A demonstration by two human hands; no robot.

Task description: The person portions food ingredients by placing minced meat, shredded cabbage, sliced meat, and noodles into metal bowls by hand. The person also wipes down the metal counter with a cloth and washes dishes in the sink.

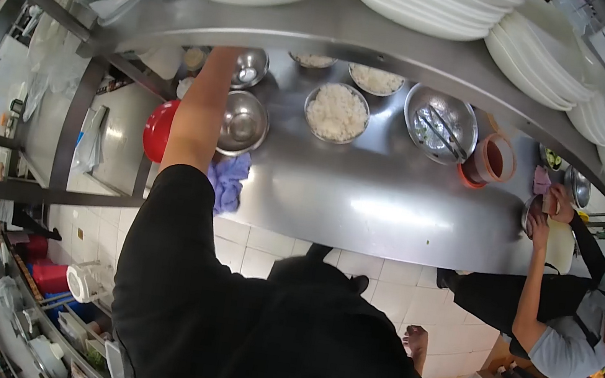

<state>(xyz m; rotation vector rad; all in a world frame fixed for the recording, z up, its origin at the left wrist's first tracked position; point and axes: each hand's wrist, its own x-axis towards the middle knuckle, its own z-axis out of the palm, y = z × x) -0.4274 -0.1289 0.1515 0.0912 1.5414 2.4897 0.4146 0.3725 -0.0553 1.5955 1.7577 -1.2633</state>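
My left arm reaches forward over the steel counter (360, 220), and the shelf edge hides my left hand. Beside that forearm sit two metal bowls, the nearer bowl (243, 125) and a farther bowl (250, 67). A red bowl (161, 130) and a crumpled purple cloth (227, 182) lie close to the arm. My right hand (416, 340) hangs low at my side, away from the counter, its fingers curled with nothing visible in them. In the middle of the counter stands a bowl of white rice (337, 113); another rice bowl (376, 80) is behind it.
Stacks of white plates (432, 6) fill the steel shelf (324, 33) overhead. Right of the rice are a metal bowl with tongs (440, 123) and an orange-rimmed container (492, 160). A co-worker (568, 335) handles something at the counter's right end. Tiled floor (254, 259) lies below.
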